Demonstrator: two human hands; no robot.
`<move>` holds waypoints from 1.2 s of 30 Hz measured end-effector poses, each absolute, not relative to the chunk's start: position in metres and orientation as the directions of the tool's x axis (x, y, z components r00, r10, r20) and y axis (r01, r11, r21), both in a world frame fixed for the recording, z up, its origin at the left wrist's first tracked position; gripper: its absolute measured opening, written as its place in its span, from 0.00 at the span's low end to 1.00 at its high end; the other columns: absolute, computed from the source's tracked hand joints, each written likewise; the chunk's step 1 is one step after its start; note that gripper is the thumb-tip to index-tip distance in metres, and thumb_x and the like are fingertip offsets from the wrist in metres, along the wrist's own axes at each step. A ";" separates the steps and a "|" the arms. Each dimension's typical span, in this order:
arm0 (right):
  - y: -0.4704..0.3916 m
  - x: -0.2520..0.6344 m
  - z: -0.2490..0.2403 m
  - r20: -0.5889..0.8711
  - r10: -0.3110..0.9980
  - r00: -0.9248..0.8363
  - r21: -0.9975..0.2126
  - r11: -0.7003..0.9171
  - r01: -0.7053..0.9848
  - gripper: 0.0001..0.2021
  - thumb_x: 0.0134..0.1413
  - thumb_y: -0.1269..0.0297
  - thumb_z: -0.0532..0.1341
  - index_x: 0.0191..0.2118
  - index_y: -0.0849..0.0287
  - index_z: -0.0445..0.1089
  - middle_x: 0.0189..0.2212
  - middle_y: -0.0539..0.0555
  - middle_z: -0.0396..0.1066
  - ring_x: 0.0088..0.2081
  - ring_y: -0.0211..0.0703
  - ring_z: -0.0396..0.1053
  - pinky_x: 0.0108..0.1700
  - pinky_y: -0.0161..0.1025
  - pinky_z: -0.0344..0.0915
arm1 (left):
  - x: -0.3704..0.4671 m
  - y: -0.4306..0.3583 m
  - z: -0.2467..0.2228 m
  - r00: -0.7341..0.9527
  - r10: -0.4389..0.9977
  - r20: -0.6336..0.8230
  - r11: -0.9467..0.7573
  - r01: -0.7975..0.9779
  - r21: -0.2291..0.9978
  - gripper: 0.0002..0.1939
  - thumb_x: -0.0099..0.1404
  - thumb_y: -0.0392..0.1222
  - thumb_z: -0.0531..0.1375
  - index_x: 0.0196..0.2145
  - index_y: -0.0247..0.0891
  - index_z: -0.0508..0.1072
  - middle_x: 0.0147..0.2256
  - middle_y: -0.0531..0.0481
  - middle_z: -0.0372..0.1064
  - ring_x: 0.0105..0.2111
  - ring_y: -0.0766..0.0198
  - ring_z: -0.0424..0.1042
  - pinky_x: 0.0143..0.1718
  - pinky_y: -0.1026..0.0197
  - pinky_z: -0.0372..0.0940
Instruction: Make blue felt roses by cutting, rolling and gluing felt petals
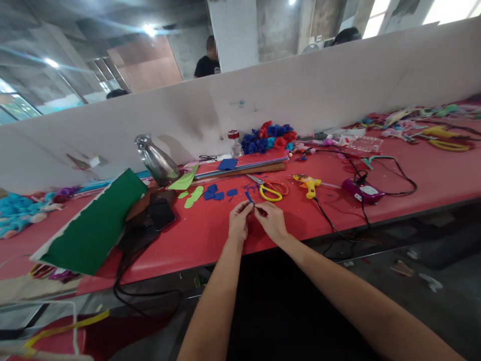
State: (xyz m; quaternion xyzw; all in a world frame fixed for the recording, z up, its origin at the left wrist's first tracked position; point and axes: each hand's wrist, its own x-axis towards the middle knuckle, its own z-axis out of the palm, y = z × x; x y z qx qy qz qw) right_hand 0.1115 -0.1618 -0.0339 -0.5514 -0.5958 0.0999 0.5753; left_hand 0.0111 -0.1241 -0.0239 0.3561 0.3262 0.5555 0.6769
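Note:
My left hand [240, 219] and my right hand [271, 218] meet above the red table near its front edge. Between their fingertips is a small blue strip [249, 197], pinched from both sides; its lower end is hidden by my fingers. Just beyond my hands lie scissors [271, 193] with yellow and orange handles. Cut blue pieces [214, 192] and light green pieces [194, 196] rest to the left of them. Right of the scissors stands a yellow glue gun [310, 185], its cord running toward the table's edge.
A steel jug [158, 160], a lidded jar [235, 144] and a heap of blue and red flowers [268, 138] line the low wall. At left are a green board [93, 225] and a dark phone [161, 214]. A purple box [363, 191] with cords sits right.

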 end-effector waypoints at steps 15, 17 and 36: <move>-0.162 0.111 -0.036 0.590 0.762 0.266 -0.741 0.381 0.552 0.10 0.53 0.66 0.55 0.32 0.56 0.75 0.27 0.54 0.72 0.28 0.42 0.67 0.35 0.38 0.65 | 0.012 -0.128 -0.017 0.174 0.984 -0.026 0.110 -0.493 0.863 0.12 0.37 0.40 0.72 0.22 0.36 0.77 0.25 0.52 0.72 0.27 0.70 0.68 0.36 0.65 0.62; -0.162 0.111 -0.036 0.593 0.762 0.261 -0.734 0.378 0.564 0.10 0.53 0.66 0.55 0.32 0.57 0.75 0.27 0.54 0.72 0.28 0.41 0.67 0.34 0.37 0.65 | 0.012 -0.128 -0.017 0.177 0.984 -0.020 0.106 -0.493 0.864 0.12 0.37 0.40 0.72 0.22 0.35 0.76 0.25 0.53 0.72 0.28 0.71 0.68 0.37 0.66 0.62; -0.161 0.112 -0.038 0.601 0.765 0.232 -0.721 0.394 0.569 0.09 0.54 0.66 0.56 0.34 0.58 0.74 0.31 0.55 0.74 0.30 0.42 0.70 0.33 0.37 0.66 | 0.008 -0.123 -0.028 0.228 0.970 0.086 0.026 -0.445 0.895 0.11 0.46 0.44 0.69 0.28 0.36 0.77 0.29 0.50 0.74 0.31 0.68 0.69 0.39 0.64 0.62</move>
